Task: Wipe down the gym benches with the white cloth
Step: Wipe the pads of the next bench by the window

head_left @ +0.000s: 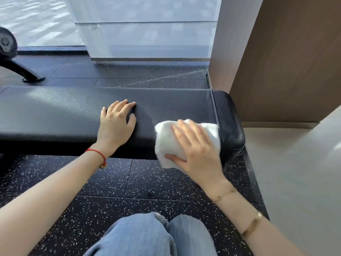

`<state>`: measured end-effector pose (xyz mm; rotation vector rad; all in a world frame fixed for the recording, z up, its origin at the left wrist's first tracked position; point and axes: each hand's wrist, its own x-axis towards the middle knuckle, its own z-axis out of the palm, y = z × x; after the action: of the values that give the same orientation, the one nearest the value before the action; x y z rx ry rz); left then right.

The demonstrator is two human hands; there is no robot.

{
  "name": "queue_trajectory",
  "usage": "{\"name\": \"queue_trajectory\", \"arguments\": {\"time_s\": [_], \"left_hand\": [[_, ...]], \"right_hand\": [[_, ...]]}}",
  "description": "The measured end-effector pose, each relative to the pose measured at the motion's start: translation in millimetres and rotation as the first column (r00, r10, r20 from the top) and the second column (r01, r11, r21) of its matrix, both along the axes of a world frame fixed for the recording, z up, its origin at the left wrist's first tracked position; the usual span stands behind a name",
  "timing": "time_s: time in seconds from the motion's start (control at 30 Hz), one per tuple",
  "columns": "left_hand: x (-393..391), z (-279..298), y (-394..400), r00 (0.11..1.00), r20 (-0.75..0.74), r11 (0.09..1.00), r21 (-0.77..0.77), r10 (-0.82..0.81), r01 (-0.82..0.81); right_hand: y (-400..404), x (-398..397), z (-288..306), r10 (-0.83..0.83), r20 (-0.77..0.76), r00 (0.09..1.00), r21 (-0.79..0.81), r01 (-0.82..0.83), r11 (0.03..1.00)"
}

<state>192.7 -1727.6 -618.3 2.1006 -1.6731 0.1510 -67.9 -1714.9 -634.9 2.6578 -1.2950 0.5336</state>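
Note:
A black padded gym bench (60,111) runs across the view from the left edge to a rounded end at the right. My left hand (116,124) rests flat on the bench top, fingers spread and straight. A bunched white cloth (165,139) lies on the bench's front right part, close to the seam before the rounded end. My right hand (193,146) lies on top of the cloth with the fingers stretched forward, the thumb tucked under the cloth's near edge. The hand hides much of the cloth.
The floor (110,182) is black speckled rubber tile. A dark machine foot (22,71) stands at the far left behind the bench. A glass wall (147,34) is beyond, a brown wall panel (286,61) at the right. My knees in jeans (153,237) are below.

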Motion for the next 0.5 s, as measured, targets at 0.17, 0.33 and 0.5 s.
{"name": "queue_trajectory", "arguments": {"time_s": [0.17,0.33,0.5], "left_hand": [[-3,0,-2,1.0,0.005,1.0,-0.002,0.027,-0.027],[-3,1,-2,0.999,-0.001,0.999,-0.001,0.035,-0.035],[2,1,0,1.0,0.007,1.0,0.01,0.02,-0.02]], "right_hand": [[-39,-29,17,-0.235,0.001,0.972,0.191,0.231,0.954],[-105,52,41,-0.212,-0.118,0.97,0.299,0.238,0.924],[-56,66,25,-0.002,-0.013,1.0,0.292,0.005,0.956]]}}
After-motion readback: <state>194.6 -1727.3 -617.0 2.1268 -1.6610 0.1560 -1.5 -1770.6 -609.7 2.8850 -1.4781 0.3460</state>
